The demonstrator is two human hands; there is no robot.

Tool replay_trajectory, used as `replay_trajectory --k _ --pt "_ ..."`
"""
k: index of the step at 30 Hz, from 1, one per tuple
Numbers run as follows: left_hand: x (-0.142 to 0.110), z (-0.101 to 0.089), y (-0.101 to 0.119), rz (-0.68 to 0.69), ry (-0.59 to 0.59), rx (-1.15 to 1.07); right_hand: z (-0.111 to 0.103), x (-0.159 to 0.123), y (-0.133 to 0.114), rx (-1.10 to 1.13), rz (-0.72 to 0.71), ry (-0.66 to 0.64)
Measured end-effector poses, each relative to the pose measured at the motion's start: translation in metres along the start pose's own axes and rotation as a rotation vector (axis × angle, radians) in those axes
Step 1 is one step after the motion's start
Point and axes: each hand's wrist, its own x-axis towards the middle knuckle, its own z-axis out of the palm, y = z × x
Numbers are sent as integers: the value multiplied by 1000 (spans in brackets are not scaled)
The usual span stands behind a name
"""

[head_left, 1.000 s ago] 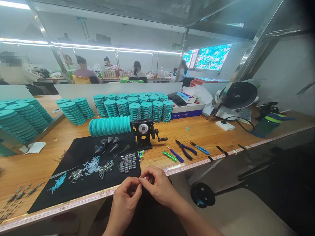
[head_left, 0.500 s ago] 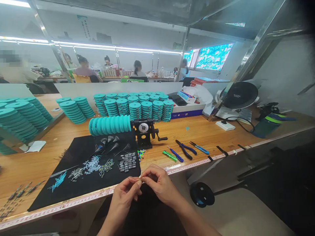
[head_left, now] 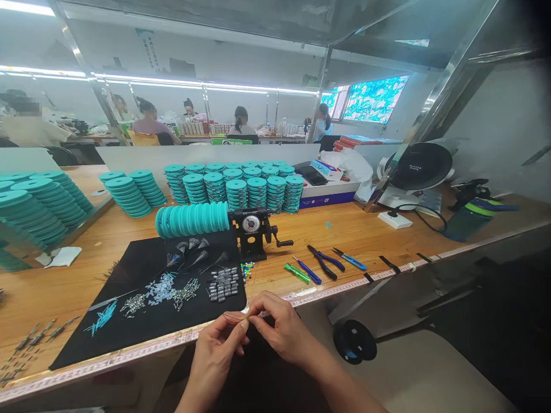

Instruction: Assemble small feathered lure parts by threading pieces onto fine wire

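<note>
**Grip closed at the left hand on a fine reddish strand (head_left: 235,316), right hand's hold unclear**

Thumb and forefinger of the left hand (head_left: 213,358) pinch the strand, while the curled fingertips of the right hand (head_left: 282,331) close in on its other end. Whether the right hand truly grips it, I cannot tell, and any small part on the strand is too tiny to make out. The strand sits between the hands, just beyond the front edge of the honey-toned wooden surface (head_left: 365,244).

The step in hand looks like close fingerwork on this strand. The next move seems to call for a steady pinch and careful alignment, since so thin a strand could easily slip.

At 11 o'clock from the hands lies a black felt mat (head_left: 86,338) with sorted small parts. At 12 o'clock stands a black hand-cranked winder with a round dial (head_left: 249,235), carrying a roll of teal spools (head_left: 191,221). Blue-handled pliers (head_left: 322,263) lie at 1 o'clock.

Compared with half a second earlier, both hands sit slightly lower in view, and the strand remains between them.
</note>
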Motion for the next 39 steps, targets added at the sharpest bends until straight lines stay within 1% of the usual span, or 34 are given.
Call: replay_trajectory --k 3,5,11,15,17,20,23,26,30,32,35,36,39 --pt "0 1 2 1 10 15 0 1 2 -81 -34 -47" --pt "1 1 1 -2 16 15 2 1 3 -94 -52 -57" --pt "-1 -1 -6 72 92 31 12 -4 -2 -6 -47 -35" --pt "-6 -2 -6 154 150 140 18 -7 -4 39 -28 -34" --pt "-7 -2 -4 169 170 195 19 -7 -3 47 -20 -28" --pt "-7 -1 3 179 173 300 18 -7 -1 51 4 -14" --pt "-8 -2 9 205 149 402 15 -8 -3 47 30 -3" --pt "-13 -4 10 196 125 345 15 -12 -8 68 34 -11" --pt "-32 -8 -1 123 80 197 25 -24 -15 137 61 -6" --pt "-43 -9 -10 95 123 119 34 -32 -18 177 90 -6" --pt "-55 -14 -22 68 230 9 47 -42 -21 233 125 -1" --pt "-57 -17 -26 56 239 3 51 -44 -22 254 140 8" --pt "-58 -26 -30 30 176 76 58 -48 -22 318 228 47"
